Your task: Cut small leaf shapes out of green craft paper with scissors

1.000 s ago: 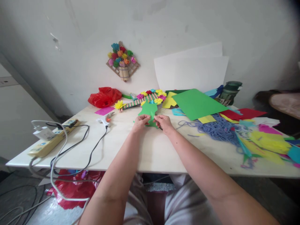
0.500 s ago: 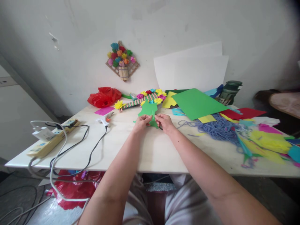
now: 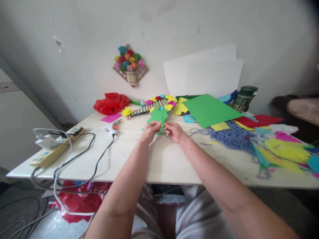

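Between my two hands, above the middle of the table, is a cut piece of green paper [image 3: 158,115] with an uneven outline. My left hand [image 3: 151,128] pinches its lower left part between thumb and fingers. Close beside it, my right hand [image 3: 174,130] is closed on the paper's lower right edge, the fingertips of both hands nearly meeting. Just behind the paper lies a woven strip craft [image 3: 146,109] trimmed with yellow, pink and red paper flowers. The green paper hides part of it.
To the left are a glue gun [image 3: 111,127] with a black cord and a power strip [image 3: 53,149]. A red plastic bag [image 3: 111,103] sits at the back. Right of my hands lie a green sheet [image 3: 210,110], tangled blue-grey yarn [image 3: 230,136] and paper scraps. A dark green bottle [image 3: 245,98] stands behind.
My fingers have shifted slightly along the green paper's lower edge, and the right hand has turned a little. A dark bit seen under the right fingers earlier no longer shows.
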### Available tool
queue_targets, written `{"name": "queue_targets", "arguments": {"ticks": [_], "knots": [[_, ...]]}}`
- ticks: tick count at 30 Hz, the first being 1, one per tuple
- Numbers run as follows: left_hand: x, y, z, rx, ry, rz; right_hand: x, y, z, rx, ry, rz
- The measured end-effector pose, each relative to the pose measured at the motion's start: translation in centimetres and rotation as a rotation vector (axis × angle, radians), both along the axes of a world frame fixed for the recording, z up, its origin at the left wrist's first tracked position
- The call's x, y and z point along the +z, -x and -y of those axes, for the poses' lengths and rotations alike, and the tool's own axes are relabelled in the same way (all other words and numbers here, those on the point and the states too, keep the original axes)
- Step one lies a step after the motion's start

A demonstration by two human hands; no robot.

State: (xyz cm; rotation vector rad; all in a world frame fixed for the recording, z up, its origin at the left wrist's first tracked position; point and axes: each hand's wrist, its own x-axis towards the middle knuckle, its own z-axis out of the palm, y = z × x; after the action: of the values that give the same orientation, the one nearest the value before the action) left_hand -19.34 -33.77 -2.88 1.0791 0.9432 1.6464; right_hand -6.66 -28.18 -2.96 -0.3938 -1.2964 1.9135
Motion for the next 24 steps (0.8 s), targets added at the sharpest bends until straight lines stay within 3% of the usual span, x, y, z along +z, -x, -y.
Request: {"name": "queue_targets", "arguments": {"ticks": [4,11,16,19,22,24], "knots": [[0.0,0.1,0.0,-0.007,-0.001,0.008,0.0,0.2,-0.1,-0.053,-0.022,0.026],[0.2,0.3,0.1,0.058,0.037,-0.114,-0.3,0.4,-0.5,-0.289,-0.131,0.08],[0.0,0.4,-0.2,0.138,0.018,-0.18,-0.3,0.3,-0.4,-0.309,-0.179,0.135],[-0.3,1.4,-0.6,0.298,0.016,-0.236,-0.1,0.2,-0.4,-0.316,-0.166,0.142],[-0.4,2.9,-0.8,0.621,0.067,-0.364,-0.1,-0.1,-0.7,-0.354,-0.139,0.128],[-0.2,3.9,-0.6,0.829,0.146,-0.569,-0.1,-0.3,-0.9,-0.381,-0.123,0.116]]}}
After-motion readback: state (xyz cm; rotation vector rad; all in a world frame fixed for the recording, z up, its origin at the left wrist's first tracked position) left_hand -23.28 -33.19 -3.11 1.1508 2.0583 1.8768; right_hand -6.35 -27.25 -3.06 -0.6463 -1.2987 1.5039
